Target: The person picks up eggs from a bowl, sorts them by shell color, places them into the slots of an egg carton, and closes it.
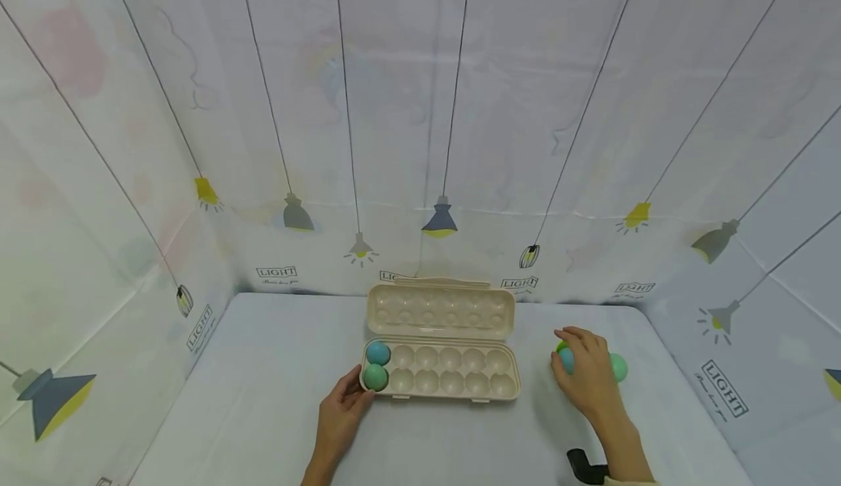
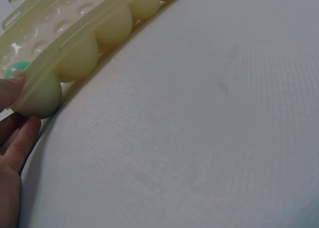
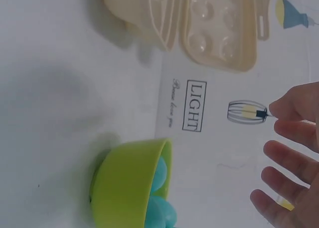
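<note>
An open beige egg carton (image 1: 443, 341) lies on the table, its lid tipped back. In its two leftmost cups sit a blue egg (image 1: 377, 353) and a green egg (image 1: 376, 377). My left hand (image 1: 342, 417) pinches the carton's left front corner; the left wrist view shows the thumb on the rim and fingers beneath. Over at the right, my right hand (image 1: 587, 376) hovers over a lime-green bowl (image 3: 124, 183), fingers spread and holding nothing. Blue eggs (image 3: 158, 210) show inside the bowl. A light green egg (image 1: 618, 367) appears right of the hand; its support is hidden.
A white cloth covers the table (image 1: 256, 369). Behind it hangs a pale backdrop (image 1: 394, 143) printed with lamps. A black strap-like piece (image 1: 586, 467) is by the right wrist. The bowl stands to the right of the carton, with a gap between them.
</note>
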Tool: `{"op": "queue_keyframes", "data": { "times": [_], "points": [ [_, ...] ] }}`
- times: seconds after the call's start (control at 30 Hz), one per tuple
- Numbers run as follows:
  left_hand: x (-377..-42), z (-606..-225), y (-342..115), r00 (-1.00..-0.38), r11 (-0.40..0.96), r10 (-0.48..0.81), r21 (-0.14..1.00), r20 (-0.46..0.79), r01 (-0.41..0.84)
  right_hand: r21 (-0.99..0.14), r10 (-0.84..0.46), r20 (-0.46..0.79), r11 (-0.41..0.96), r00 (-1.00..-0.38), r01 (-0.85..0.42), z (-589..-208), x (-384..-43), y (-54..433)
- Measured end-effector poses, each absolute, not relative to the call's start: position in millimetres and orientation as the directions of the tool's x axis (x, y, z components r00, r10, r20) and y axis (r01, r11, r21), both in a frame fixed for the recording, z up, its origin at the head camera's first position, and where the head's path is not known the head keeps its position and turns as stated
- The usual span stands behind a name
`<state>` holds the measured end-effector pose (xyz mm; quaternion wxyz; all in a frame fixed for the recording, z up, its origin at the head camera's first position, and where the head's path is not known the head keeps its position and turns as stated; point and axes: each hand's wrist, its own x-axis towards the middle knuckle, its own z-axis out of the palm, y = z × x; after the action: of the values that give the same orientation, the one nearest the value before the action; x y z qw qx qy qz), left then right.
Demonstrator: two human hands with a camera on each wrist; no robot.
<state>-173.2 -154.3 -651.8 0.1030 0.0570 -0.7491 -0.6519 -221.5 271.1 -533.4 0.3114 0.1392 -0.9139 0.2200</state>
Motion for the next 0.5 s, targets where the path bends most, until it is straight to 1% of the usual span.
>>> {"op": "queue_keyframes", "data": {
  "times": [0.1, 0.3, 0.5],
  "points": [
    [-173, -650, -154, -0.972, 0.141, -0.223, 0.989, 0.072, 0.041, -0.325, -0.099, 0.624, 0.869, -0.775, -0.372, -536, -220, 285],
    [-173, -649, -151, -0.968, 0.142, -0.249, 0.990, 0.033, -0.003, -0.362, -0.034, 0.562, 0.888, -0.826, -0.283, -539, -216, 309],
    [-172, -650, -153, -0.972, 0.134, -0.227, 0.991, 0.057, 0.027, -0.353, -0.008, 0.555, 0.903, -0.832, -0.244, -546, -216, 328]
  ]
}}
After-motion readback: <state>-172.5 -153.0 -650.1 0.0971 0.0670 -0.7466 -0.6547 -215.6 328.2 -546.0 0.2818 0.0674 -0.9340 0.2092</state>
